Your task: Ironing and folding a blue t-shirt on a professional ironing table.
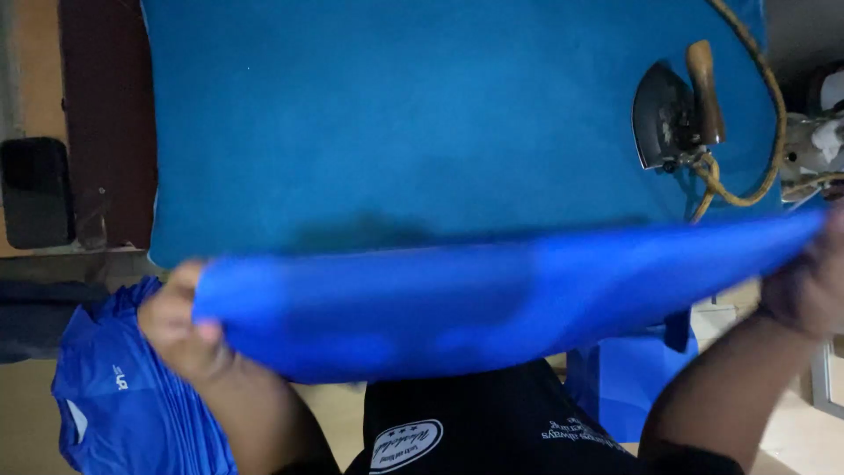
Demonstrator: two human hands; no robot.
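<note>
A bright blue garment (492, 295) is stretched flat in the air between my hands, just above the near edge of the blue padded ironing table (396, 123). My left hand (176, 325) grips its left end and my right hand (804, 281) grips its right end. The cloth is blurred by motion. A dark flat iron (673, 110) with a wooden handle rests on the table's far right, and its yellow cord (756, 114) loops beside it.
A pile of blue garments (123, 387) lies at lower left, beside my left arm. A dark wooden surface (105, 114) with a black rectangular object (35, 189) borders the table's left side. A blue plastic stool (624, 378) stands below the table.
</note>
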